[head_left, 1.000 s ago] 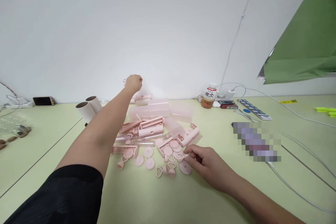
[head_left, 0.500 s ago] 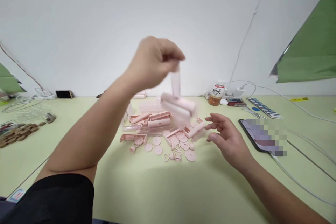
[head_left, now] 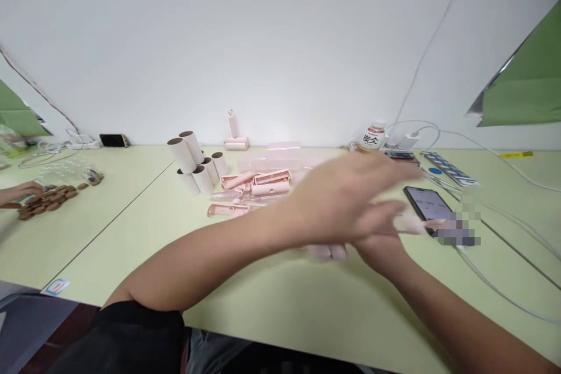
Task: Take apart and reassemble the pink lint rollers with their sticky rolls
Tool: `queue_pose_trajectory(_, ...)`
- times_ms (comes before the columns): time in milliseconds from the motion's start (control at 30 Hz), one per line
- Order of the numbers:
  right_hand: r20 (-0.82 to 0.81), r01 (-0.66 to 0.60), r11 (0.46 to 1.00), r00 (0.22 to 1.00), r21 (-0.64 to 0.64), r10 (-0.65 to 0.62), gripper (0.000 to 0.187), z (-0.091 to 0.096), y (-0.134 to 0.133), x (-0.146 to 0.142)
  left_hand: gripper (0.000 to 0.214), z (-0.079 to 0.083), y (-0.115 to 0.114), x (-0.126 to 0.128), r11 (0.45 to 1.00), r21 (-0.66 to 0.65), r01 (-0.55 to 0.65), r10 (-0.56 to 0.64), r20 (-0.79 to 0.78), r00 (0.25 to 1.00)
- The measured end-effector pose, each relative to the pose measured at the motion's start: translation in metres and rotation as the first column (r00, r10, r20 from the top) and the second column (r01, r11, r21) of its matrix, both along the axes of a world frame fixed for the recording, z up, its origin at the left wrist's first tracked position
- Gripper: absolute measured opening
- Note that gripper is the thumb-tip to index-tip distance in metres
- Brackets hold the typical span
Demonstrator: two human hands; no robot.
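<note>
My left hand (head_left: 342, 204) reaches across to the right over my right hand (head_left: 379, 242), smeared by motion, with thumb and fingers seeming apart. Most of the right hand is hidden behind it. Between the two is a blurred pink lint roller (head_left: 328, 252), its head showing below my left wrist. A pale pink end (head_left: 411, 224) sticks out right of the left thumb. Which hand grips it I cannot tell. Behind my left forearm lie pink roller casings (head_left: 269, 187) and a clear tube (head_left: 223, 196). The forearm hides the small parts in front.
White cardboard tubes (head_left: 182, 155) stand stacked at the left back. Another pink lint roller (head_left: 234, 131) stands by the wall. A phone (head_left: 427, 201) with cables and a bottle (head_left: 372, 135) are at the right. At far left, another person's hand (head_left: 24, 191) touches brown discs (head_left: 55, 198).
My left hand has come down and right, from holding the lint roller upright in the air to lying over my right hand. The view has shifted, and the cardboard tubes now show.
</note>
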State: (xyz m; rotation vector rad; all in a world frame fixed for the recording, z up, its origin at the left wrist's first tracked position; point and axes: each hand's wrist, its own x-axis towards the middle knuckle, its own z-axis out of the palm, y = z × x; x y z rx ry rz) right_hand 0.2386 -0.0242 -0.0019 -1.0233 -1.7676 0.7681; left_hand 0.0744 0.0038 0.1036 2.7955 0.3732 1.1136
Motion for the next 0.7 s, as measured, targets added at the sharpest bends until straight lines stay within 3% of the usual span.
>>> queue_pose_trajectory(67, -0.162, 0.029, 1.000, 0.986, 0.001, -0.029, 0.047, 0.003, -0.002, 0.001, 0.042, -0.008, 0.007, -0.018, 0.974, -0.172, -0.145, 0.173, 0.160, 0.972)
queue_pose_trajectory(133, -0.356, 0.018, 1.000, 0.934, -0.016, -0.023, 0.053, 0.004, -0.005, 0.000, 0.066, -0.023, 0.012, -0.034, 0.891, -0.412, -0.190, 0.279, 0.169, 0.945)
queue_pose_trajectory(167, -0.429, -0.005, 1.000, 0.903, -0.024, -0.006, 0.055, 0.004, -0.007, -0.001, 0.078, -0.032, 0.013, -0.039, 0.817, -0.561, -0.136, 0.253, 0.136, 0.958)
queue_pose_trajectory(233, -0.477, -0.056, 0.997, 0.878, -0.045, 0.028, 0.057, 0.003, -0.010, -0.004, 0.092, -0.048, 0.015, -0.047, 0.587, -0.809, 0.036, 0.107, 0.122, 0.987)
queue_pose_trajectory(267, -0.478, -0.067, 0.996, 0.878, -0.055, 0.032, 0.058, 0.003, -0.011, -0.006, 0.094, -0.054, 0.016, -0.051, 0.475, -0.873, 0.113, 0.050, 0.155, 0.987)
queue_pose_trajectory(300, -0.484, -0.067, 0.996, 0.875, -0.065, 0.027, 0.058, 0.004, -0.012, -0.007, 0.094, -0.058, 0.019, -0.054, 0.405, -0.900, 0.162, 0.038, 0.194, 0.980)
queue_pose_trajectory(333, -0.501, -0.055, 0.996, 0.865, -0.070, 0.012, 0.057, 0.005, -0.012, -0.008, 0.092, -0.059, 0.022, -0.059, 0.385, -0.906, 0.176, 0.071, 0.219, 0.973)
queue_pose_trajectory(400, -0.584, 0.014, 0.999, 0.811, -0.048, -0.039, 0.050, 0.010, -0.010, -0.008, 0.088, -0.056, 0.034, -0.071, 0.448, -0.891, 0.073, 0.215, 0.187, 0.958)
queue_pose_trajectory(467, -0.676, 0.091, 0.995, 0.732, -0.032, -0.089, 0.041, 0.014, -0.005, -0.004, 0.080, -0.049, 0.049, -0.086, 0.542, -0.821, -0.178, 0.359, 0.035, 0.933)
queue_pose_trajectory(533, -0.717, 0.135, 0.989, 0.683, -0.063, -0.139, 0.035, 0.017, 0.001, 0.001, 0.076, -0.043, 0.062, -0.097, 0.625, -0.651, -0.430, 0.411, -0.193, 0.891)
queue_pose_trajectory(567, -0.721, 0.146, 0.985, 0.672, -0.091, -0.167, 0.033, 0.017, 0.003, 0.003, 0.074, -0.042, 0.066, -0.100, 0.674, -0.542, -0.501, 0.395, -0.309, 0.865)
queue_pose_trajectory(633, -0.704, 0.167, 0.976, 0.677, -0.137, -0.214, 0.032, 0.017, 0.006, 0.006, 0.070, -0.043, 0.070, -0.099, 0.782, -0.351, -0.515, 0.309, -0.499, 0.810)
queue_pose_trajectory(700, -0.678, 0.183, 0.970, 0.695, -0.157, -0.241, 0.033, 0.015, 0.006, 0.005, 0.068, -0.047, 0.069, -0.091, 0.855, -0.237, -0.461, 0.233, -0.617, 0.751)
